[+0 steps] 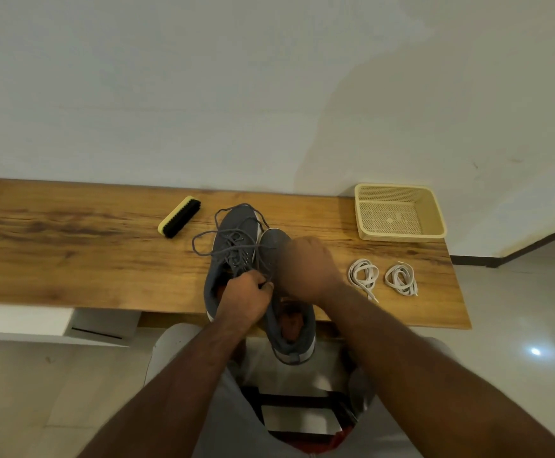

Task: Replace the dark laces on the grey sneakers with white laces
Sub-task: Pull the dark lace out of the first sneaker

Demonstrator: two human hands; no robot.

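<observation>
Two grey sneakers stand side by side at the front edge of the wooden table point(71, 246). The left sneaker point(233, 239) has its dark lace point(203, 246) loosened, with loops spilling over its sides. The right sneaker point(289, 332) hangs heel-first over the table edge. My left hand point(248, 294) pinches a strand of dark lace between the two shoes. My right hand point(306, 269) is blurred and curled above the right sneaker; what it holds is hidden. Two coiled white laces point(363, 274) point(401, 279) lie to the right.
A yellow-backed shoe brush point(179, 217) lies behind and left of the sneakers. A cream plastic basket point(398, 211) stands at the table's back right corner against the wall. My knees are below the table edge.
</observation>
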